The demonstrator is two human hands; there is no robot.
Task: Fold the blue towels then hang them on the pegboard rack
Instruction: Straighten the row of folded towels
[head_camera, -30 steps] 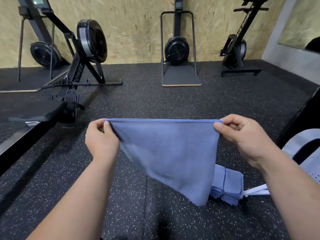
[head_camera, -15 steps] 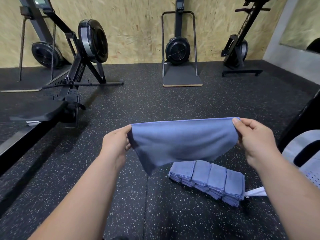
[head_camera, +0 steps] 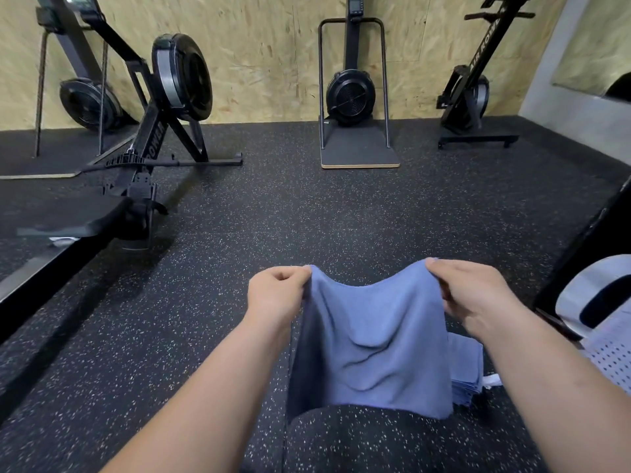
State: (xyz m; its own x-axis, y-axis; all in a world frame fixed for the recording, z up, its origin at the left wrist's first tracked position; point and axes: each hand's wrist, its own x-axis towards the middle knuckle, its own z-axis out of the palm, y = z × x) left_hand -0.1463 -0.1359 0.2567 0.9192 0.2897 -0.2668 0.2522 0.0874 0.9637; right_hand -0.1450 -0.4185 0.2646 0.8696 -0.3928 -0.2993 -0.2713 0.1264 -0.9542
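Fingertips (head_camera: 300,273) pinch the top corners of the blue towel (head_camera: 375,346), your left hand (head_camera: 276,295) and right hand (head_camera: 474,298) each curled on the hem; held near each other, so the edge sags between, likely to meet the halves; cloth hangs above the speckled floor (head_camera: 205,319); folded stack (head_camera: 466,367) lies behind its right side; pegboard rack unseen.

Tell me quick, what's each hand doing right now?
Left hand: closed, pinching the top left corner of the blue towel.
Right hand: closed, pinching the towel's top right corner.
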